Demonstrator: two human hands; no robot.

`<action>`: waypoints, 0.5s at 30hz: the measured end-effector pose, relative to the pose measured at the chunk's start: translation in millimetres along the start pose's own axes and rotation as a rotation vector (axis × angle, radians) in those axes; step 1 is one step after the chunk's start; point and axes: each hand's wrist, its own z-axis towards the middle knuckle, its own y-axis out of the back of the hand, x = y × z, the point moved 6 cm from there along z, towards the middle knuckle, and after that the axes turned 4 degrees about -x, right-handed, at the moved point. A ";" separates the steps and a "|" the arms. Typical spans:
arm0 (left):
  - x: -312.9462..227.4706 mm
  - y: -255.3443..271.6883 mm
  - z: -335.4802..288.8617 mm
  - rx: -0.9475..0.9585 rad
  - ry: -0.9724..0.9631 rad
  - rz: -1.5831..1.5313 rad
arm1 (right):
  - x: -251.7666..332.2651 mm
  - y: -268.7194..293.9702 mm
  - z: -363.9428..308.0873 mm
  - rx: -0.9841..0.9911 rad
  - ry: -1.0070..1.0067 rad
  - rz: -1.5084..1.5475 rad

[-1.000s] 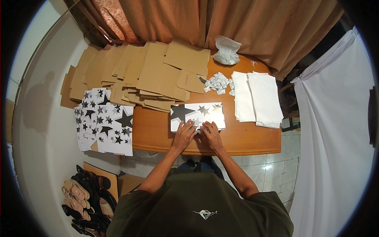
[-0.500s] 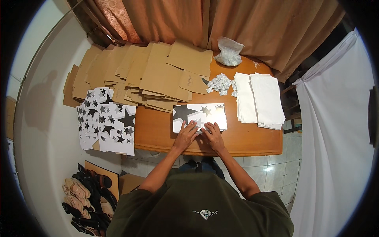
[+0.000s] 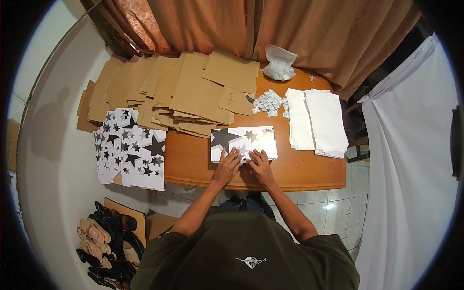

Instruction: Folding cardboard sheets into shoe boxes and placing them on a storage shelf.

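Note:
A white cardboard box (image 3: pixel 261 140) patterned with black and grey stars lies near the front edge of the wooden table (image 3: pixel 309 176). Its lid looks closed. My left hand (image 3: pixel 229 164) rests on the front left part of the lid, fingers stretched forward. Beside it, my right hand (image 3: pixel 260 165) touches the front edge with its fingers spread over the top. Neither hand grips anything; the thumbs and the box's front side are partly hidden.
Flat brown cardboard pieces (image 3: pixel 193 92) overlap across the back left, with star-printed sheets (image 3: pixel 130 154) in front. Small silvery packets (image 3: pixel 268 102), a plastic bag (image 3: pixel 280 63) and stacked white sheets (image 3: pixel 326 121) are on the right. Shoes (image 3: pixel 106 241) stand lower left.

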 end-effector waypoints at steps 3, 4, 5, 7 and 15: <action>-0.3 3.9 1.2 -0.003 0.008 -0.029 | 3.7 0.6 2.0 0.016 0.009 -0.024; 0.2 5.9 1.4 0.011 0.018 -0.074 | 5.1 1.3 2.7 0.029 0.005 -0.032; 2.5 7.8 2.6 0.025 0.029 -0.118 | 7.7 3.8 4.6 0.029 0.007 -0.030; 14.4 16.6 3.9 0.093 0.024 -0.080 | 11.8 7.4 8.2 0.047 -0.018 0.010; 19.3 22.7 3.9 0.228 0.221 0.275 | 4.8 5.5 6.3 0.042 -0.028 0.004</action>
